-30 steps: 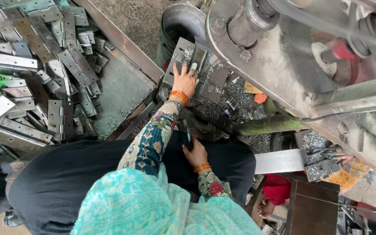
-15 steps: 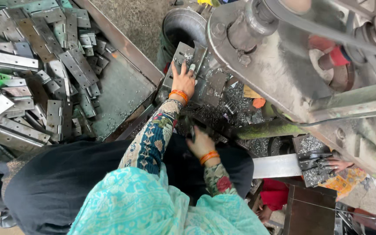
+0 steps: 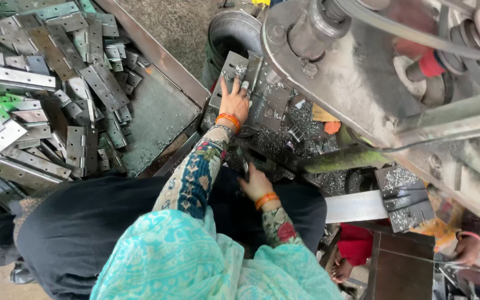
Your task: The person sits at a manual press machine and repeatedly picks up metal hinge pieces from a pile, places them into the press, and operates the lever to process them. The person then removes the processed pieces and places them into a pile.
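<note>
My left hand (image 3: 234,103) lies flat, fingers spread, on a steel hinge plate (image 3: 234,69) at the press. My right hand (image 3: 255,183) grips a dark handle (image 3: 244,161) — most hinges (image 3: 56,94) sit in the tray (image 3: 162,111).

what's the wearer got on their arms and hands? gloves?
No gloves: both hands bare. Left hand and right hand each have orange bangles at the wrist. Sleeves are long, floral patterned in blue, cream and red. A turquoise patterned scarf drapes over the chest.

hinges (image 3: 56,111): dull grey metal | tray (image 3: 162,111): scuffed steel | sleeve (image 3: 195,178): patterned cloth
</note>
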